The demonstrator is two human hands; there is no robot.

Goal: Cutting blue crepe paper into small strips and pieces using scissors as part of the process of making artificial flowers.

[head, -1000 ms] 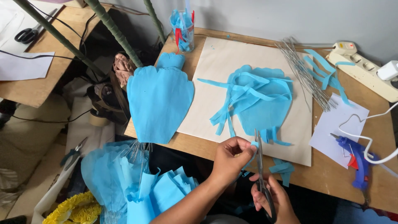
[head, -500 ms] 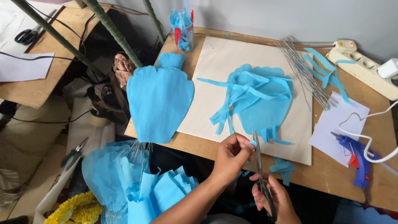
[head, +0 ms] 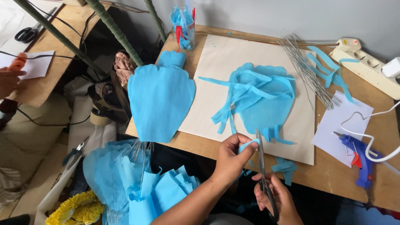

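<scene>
My left hand [head: 229, 160] pinches a small strip of blue crepe paper [head: 248, 145] at the table's near edge. My right hand [head: 278, 199] grips the black handles of a pair of scissors [head: 261, 162], whose blades point up and away beside the strip. Just beyond lies a blue petal-shaped sheet [head: 266, 100] with several cut blue strips on a beige board [head: 216, 83]. A larger blue petal shape [head: 160, 98] lies to the left, overhanging the table edge.
A bundle of thin wires [head: 306, 71], a blue glue gun [head: 358, 156] on white paper, and a power strip [head: 366, 68] sit on the right. A cup of blue strips [head: 183, 25] stands at the back. Another person's hand [head: 10, 77] shows at far left. Blue paper flowers [head: 137, 183] lie below.
My left hand has drawn the blue strip slightly nearer the scissor blades. Another person's hand has come into view at the far left.
</scene>
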